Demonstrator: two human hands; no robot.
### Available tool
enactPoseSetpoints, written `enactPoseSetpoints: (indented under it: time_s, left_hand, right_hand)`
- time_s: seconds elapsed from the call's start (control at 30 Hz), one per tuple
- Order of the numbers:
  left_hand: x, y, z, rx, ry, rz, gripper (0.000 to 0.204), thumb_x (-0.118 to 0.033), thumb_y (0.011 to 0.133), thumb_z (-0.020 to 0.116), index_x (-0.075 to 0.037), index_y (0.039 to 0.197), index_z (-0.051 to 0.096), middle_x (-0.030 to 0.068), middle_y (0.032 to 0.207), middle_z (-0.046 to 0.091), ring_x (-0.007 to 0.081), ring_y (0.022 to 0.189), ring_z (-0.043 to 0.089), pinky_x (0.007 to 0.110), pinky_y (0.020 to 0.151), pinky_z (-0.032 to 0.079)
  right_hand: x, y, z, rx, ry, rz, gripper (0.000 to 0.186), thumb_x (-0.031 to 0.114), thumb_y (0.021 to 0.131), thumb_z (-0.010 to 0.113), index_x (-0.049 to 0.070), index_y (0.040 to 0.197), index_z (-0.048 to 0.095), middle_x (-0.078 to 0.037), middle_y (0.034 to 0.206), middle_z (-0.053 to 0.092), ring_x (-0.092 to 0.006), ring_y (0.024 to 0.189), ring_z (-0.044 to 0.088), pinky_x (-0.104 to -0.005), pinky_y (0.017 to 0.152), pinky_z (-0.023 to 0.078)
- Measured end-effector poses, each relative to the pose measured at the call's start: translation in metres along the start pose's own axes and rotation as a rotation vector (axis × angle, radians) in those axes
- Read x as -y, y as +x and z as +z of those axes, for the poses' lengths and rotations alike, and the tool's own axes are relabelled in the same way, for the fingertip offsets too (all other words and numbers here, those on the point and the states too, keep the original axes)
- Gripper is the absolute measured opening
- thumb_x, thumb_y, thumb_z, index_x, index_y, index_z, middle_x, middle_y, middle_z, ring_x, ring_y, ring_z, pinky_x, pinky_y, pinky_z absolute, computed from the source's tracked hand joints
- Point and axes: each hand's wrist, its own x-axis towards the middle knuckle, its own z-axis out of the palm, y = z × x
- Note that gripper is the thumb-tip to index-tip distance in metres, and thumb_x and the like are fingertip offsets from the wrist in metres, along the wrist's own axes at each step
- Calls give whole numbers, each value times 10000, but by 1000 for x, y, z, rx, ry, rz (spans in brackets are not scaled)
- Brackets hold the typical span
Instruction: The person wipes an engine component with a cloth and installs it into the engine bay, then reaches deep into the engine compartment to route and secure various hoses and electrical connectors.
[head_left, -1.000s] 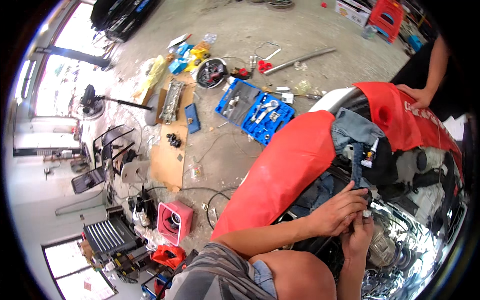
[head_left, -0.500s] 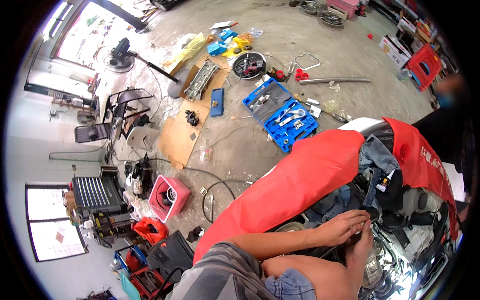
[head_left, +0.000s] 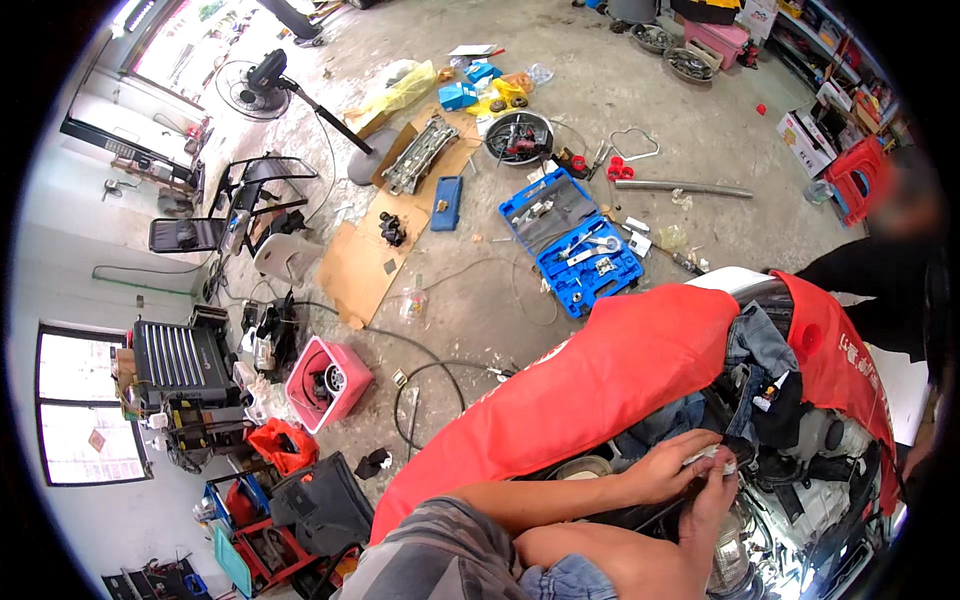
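Over the car's engine bay (head_left: 800, 480), at the lower right, my left hand (head_left: 668, 466) and my right hand (head_left: 712, 492) meet with fingers closed around a small whitish object (head_left: 726, 460) that is partly hidden. A red fender cover (head_left: 600, 370) drapes along the car's edge beside my left forearm. Folded blue denim cloth (head_left: 750, 338) lies over the bay just beyond my hands, with a small tube (head_left: 770, 394) on dark cloth. A second red cover (head_left: 830, 360) hangs on the bay's right side.
A co-worker (head_left: 865, 285) in dark clothes stands at the right. On the floor ahead are an open blue tool case (head_left: 530, 210), cardboard (head_left: 350, 290), a round basin (head_left: 545, 120), a pink bin (head_left: 300, 400) and hoses. A standing fan (head_left: 262, 85) and tool cabinet (head_left: 180, 355) are on the left.
The view has swung, showing more floor ahead. The co-worker's hand that rested on the right red cover has left it. My joined hands sit lower in the picture, still closed together.
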Motion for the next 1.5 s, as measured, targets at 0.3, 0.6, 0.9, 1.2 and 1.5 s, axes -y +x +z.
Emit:
enactPoseSetpoints:
  time_s: [0.3, 0.6, 0.9, 1.2, 1.5]
  left_hand:
    - [5, 3, -1, -133, -40, -72, 319, -48, 907, 543, 33, 1215, 525, 203, 1228, 551, 350, 1143, 543, 382, 950, 449]
    - [25, 3, 10, -98, -75, -209, 256, -99, 893, 607, 26, 1111, 557, 165, 1068, 600, 280, 962, 596, 356, 837, 470]
    - [20, 4, 7, -223, -175, -241, 219, -182, 931, 605, 14, 1015, 553, 104, 883, 623, 157, 807, 560, 320, 738, 468]
    - [16, 2, 8, -241, -189, -229, 222, -184, 945, 586, 18, 1025, 540, 95, 863, 623, 133, 802, 554, 304, 724, 469]
    - [15, 0, 11, -365, -163, -180, 198, -158, 945, 580, 21, 1021, 539, 75, 810, 579, 118, 772, 518, 284, 711, 452]
  right_hand:
    - [-3, -1, 0, 133, -34, -29, 308, 235, 958, 571, 17, 1170, 521, -63, 1078, 572, -152, 964, 550, -292, 829, 439]
    - [-8, 0, -6, 85, -420, -339, 340, 212, 995, 476, -29, 1232, 506, -91, 1178, 540, -203, 1084, 527, -311, 933, 409]
    - [12, -6, 5, 180, -511, -300, 231, 171, 958, 562, -22, 1083, 581, -52, 932, 607, -116, 852, 552, -266, 743, 446]
    - [-2, -1, 4, -56, -497, -239, 195, 150, 945, 577, -32, 873, 579, -38, 762, 586, -102, 714, 499, -287, 653, 421]
    - [-17, 3, -6, -233, -508, -276, 193, 164, 945, 583, -18, 971, 523, -76, 891, 569, -120, 798, 523, -285, 697, 433]
